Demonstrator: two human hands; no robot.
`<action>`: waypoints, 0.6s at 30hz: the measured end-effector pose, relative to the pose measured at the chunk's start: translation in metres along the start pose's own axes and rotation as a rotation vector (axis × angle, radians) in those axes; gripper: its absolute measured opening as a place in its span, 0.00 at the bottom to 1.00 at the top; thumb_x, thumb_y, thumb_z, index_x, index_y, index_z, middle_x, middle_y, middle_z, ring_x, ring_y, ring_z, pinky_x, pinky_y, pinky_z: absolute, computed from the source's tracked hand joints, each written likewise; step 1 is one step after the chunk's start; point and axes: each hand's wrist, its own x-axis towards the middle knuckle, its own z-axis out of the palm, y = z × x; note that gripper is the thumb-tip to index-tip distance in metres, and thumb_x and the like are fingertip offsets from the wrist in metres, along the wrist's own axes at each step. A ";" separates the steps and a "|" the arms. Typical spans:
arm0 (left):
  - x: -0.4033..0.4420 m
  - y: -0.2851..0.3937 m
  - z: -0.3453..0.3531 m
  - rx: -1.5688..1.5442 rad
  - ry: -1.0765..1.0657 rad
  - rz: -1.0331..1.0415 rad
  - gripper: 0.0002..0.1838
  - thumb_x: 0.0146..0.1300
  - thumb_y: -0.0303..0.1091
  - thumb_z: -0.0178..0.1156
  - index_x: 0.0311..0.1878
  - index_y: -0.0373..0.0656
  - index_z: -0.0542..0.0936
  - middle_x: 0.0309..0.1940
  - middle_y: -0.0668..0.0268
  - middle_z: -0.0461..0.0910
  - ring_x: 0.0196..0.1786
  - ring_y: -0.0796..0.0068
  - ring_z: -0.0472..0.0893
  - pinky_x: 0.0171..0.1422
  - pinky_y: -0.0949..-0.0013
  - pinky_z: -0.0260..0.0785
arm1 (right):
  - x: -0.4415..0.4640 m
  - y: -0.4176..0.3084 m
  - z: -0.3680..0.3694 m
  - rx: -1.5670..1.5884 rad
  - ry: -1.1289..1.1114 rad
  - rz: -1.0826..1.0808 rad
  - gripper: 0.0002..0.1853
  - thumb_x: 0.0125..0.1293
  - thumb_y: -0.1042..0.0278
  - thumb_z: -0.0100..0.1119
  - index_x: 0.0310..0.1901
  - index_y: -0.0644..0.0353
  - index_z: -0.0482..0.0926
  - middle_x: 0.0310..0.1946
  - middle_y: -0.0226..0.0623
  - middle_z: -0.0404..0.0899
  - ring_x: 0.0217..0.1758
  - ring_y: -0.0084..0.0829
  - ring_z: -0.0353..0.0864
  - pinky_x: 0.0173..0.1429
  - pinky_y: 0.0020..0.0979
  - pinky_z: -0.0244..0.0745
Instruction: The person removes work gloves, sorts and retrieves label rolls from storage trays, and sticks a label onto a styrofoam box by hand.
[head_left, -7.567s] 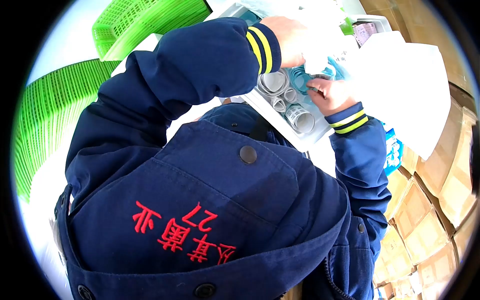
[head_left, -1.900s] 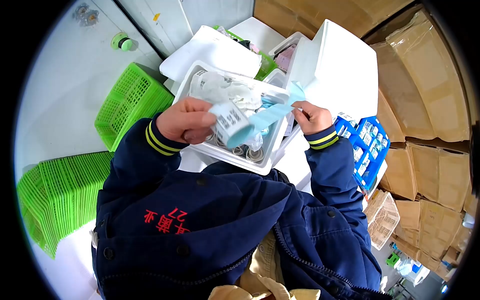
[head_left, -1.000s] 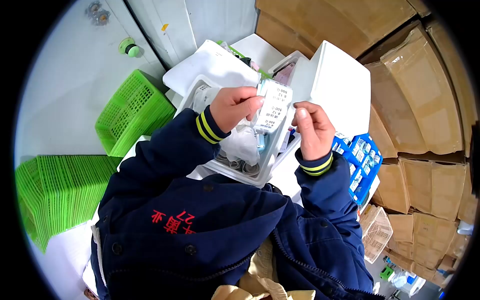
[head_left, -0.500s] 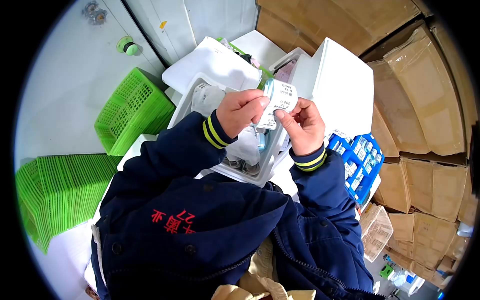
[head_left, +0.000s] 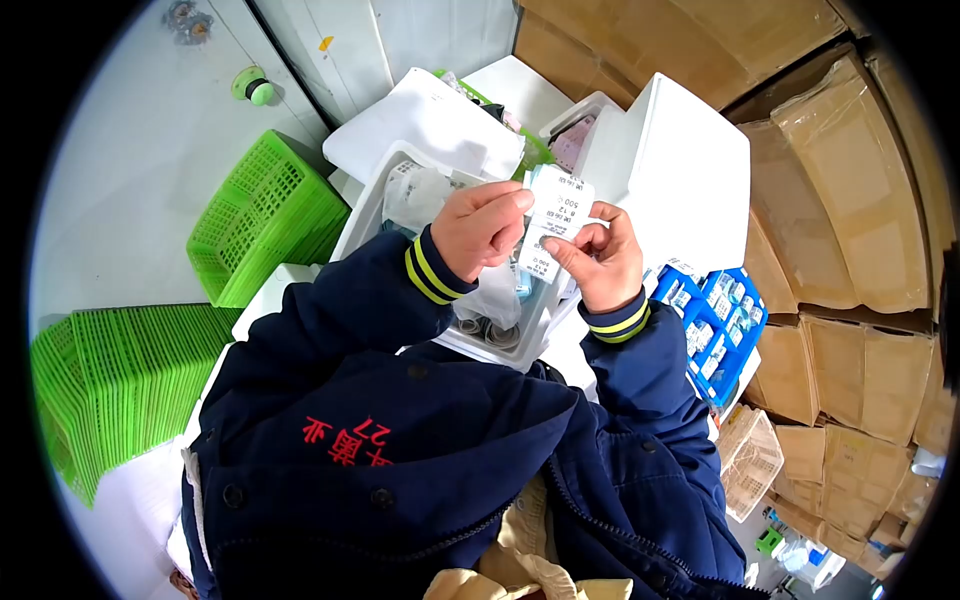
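A roll of printed white labels (head_left: pixel 560 200) with light-blue backing is held between my two hands, above a white bin (head_left: pixel 540 335). My left hand (head_left: pixel 480 230) pinches the roll's left edge with closed fingers. On the other side, my right hand (head_left: pixel 603 258) grips the labels' lower right part between thumb and fingers, and a short printed length hangs below the thumb. Under my hands, the bin holds clear plastic bags (head_left: pixel 415 198) and several coiled rolls (head_left: pixel 490 331), partly hidden by my left hand and sleeve.
Stacked green baskets (head_left: pixel 265 215) stand at the left, with more (head_left: pixel 130 370) below them. A white box (head_left: pixel 685 170) sits right of the bin. Beyond it are a blue compartment tray (head_left: pixel 725 325) with small rolls and cardboard boxes (head_left: pixel 850 180). A white lid (head_left: pixel 430 125) lies behind the bin.
The tail of light-blue backing seen stretched between my hands earlier no longer shows. My right hand has moved in and closed on the labels, and the roll has turned, its printed face toward me.
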 end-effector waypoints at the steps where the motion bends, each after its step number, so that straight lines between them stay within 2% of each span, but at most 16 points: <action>1: 0.000 0.000 0.001 0.000 0.026 -0.008 0.14 0.65 0.37 0.46 0.24 0.42 0.68 0.12 0.74 0.62 0.14 0.87 0.57 0.17 0.79 0.48 | -0.001 -0.001 0.000 -0.017 -0.007 0.025 0.24 0.48 0.78 0.68 0.46 0.65 0.65 0.22 0.32 0.76 0.26 0.18 0.74 0.31 0.19 0.67; 2: 0.000 0.000 0.002 -0.001 0.027 -0.008 0.14 0.65 0.37 0.46 0.24 0.42 0.68 0.12 0.74 0.62 0.14 0.87 0.57 0.17 0.79 0.48 | -0.003 -0.003 0.001 -0.017 -0.008 0.026 0.24 0.48 0.78 0.68 0.46 0.65 0.65 0.22 0.32 0.76 0.26 0.18 0.74 0.31 0.19 0.67; 4: -0.001 0.001 0.004 0.195 0.067 0.210 0.14 0.64 0.36 0.47 0.22 0.42 0.67 0.12 0.74 0.61 0.14 0.87 0.56 0.17 0.79 0.48 | -0.007 -0.007 0.006 0.080 -0.038 0.074 0.24 0.48 0.78 0.68 0.45 0.67 0.65 0.23 0.33 0.76 0.27 0.18 0.75 0.32 0.19 0.69; 5: -0.001 0.001 0.004 0.194 0.068 0.209 0.14 0.64 0.36 0.47 0.22 0.42 0.67 0.12 0.74 0.61 0.14 0.87 0.56 0.17 0.79 0.48 | -0.007 -0.008 0.007 0.080 -0.039 0.076 0.24 0.48 0.78 0.68 0.45 0.67 0.65 0.23 0.33 0.76 0.27 0.18 0.75 0.32 0.19 0.69; 8: -0.001 -0.002 0.002 0.056 0.064 0.076 0.14 0.64 0.35 0.47 0.21 0.42 0.68 0.11 0.74 0.61 0.13 0.86 0.56 0.16 0.79 0.48 | -0.005 -0.007 0.008 0.117 -0.081 0.082 0.21 0.49 0.80 0.66 0.44 0.70 0.66 0.29 0.37 0.79 0.30 0.20 0.77 0.36 0.19 0.71; 13: -0.006 0.000 0.003 0.014 -0.001 -0.104 0.14 0.64 0.36 0.47 0.22 0.43 0.67 0.08 0.73 0.60 0.09 0.85 0.55 0.13 0.79 0.46 | 0.003 0.005 -0.001 0.101 -0.026 0.007 0.21 0.51 0.81 0.63 0.48 0.69 0.68 0.30 0.36 0.79 0.32 0.20 0.77 0.38 0.21 0.72; 15: -0.006 0.001 -0.002 -0.026 -0.096 -0.238 0.14 0.65 0.37 0.46 0.23 0.43 0.67 0.08 0.73 0.60 0.09 0.85 0.55 0.12 0.78 0.46 | 0.005 0.003 -0.005 -0.244 0.026 -0.225 0.18 0.51 0.82 0.60 0.45 0.66 0.73 0.30 0.34 0.78 0.33 0.20 0.75 0.38 0.22 0.72; 16: -0.006 0.003 -0.004 -0.015 -0.145 -0.260 0.12 0.66 0.38 0.44 0.28 0.44 0.67 0.09 0.72 0.61 0.09 0.85 0.55 0.11 0.78 0.46 | 0.002 -0.003 -0.006 -0.379 0.090 -0.281 0.15 0.49 0.81 0.60 0.42 0.64 0.77 0.27 0.31 0.75 0.31 0.20 0.73 0.38 0.21 0.70; 17: -0.006 0.004 -0.003 -0.016 -0.145 -0.261 0.12 0.66 0.38 0.44 0.28 0.44 0.67 0.09 0.72 0.61 0.09 0.85 0.55 0.11 0.78 0.46 | 0.004 -0.004 -0.007 -0.379 0.090 -0.281 0.15 0.49 0.81 0.60 0.42 0.64 0.77 0.27 0.31 0.75 0.31 0.20 0.73 0.38 0.21 0.70; 18: -0.007 0.007 -0.003 -0.008 -0.146 -0.275 0.11 0.66 0.39 0.44 0.30 0.44 0.67 0.11 0.70 0.64 0.09 0.85 0.54 0.11 0.79 0.46 | 0.008 -0.004 -0.010 -0.473 0.111 -0.457 0.14 0.49 0.80 0.62 0.41 0.64 0.77 0.25 0.31 0.73 0.29 0.20 0.72 0.37 0.21 0.70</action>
